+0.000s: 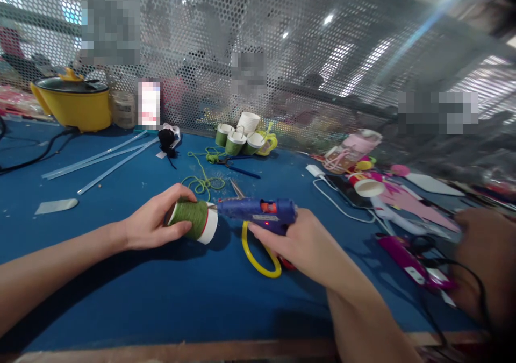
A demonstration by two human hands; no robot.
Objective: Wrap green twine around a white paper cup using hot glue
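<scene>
My left hand (155,219) grips a paper cup (192,219) lying on its side, wound with green yarn and with a white band bare at its right end. A thin red line runs along the yarn's edge. In my right hand (304,242) is a blue hot glue gun (258,212), its small red light lit. The nozzle points left and meets or nearly meets the cup near the yarn's edge; I cannot tell which. Partly hidden under the gun lie scissors (258,263) with yellow handles. Loose green yarn (203,183) curls behind the cup.
Several green-wrapped cups (235,142) stand at the back near pliers (242,170). Clear glue sticks (99,158) and a yellow electric pot (76,105) are at left. Rightward lie a phone (349,191), a purple power strip (415,263), cables and another person's hand (484,255).
</scene>
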